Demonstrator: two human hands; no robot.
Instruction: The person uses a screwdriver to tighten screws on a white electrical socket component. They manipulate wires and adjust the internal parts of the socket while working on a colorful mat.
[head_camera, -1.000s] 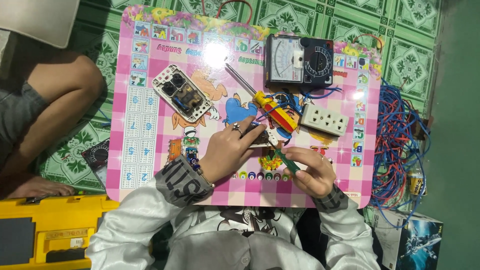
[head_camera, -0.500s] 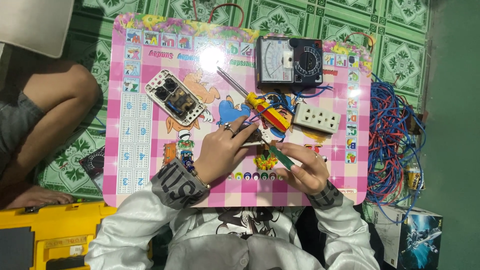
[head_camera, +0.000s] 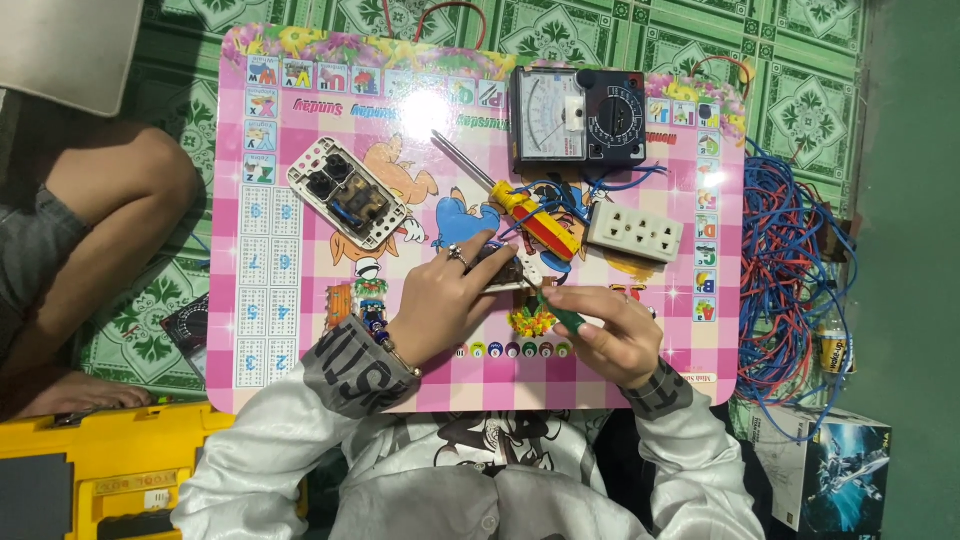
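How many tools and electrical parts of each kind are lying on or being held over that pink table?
Screwdrivers: 2, a yellow-and-red one lying loose, a green-handled one in the right hand
Meters: 1, the black dial meter
White socket units: 2, an opened one, a closed one
Small parts: 1, under the left hand
Total: 6

The scene is bright and evenly lit from overhead. A white patch of glare sits on the glossy pink table (head_camera: 425, 110) near its far edge. Shadows are soft and short. Focus is sharp throughout, colours are strongly saturated, with little edge distortion.
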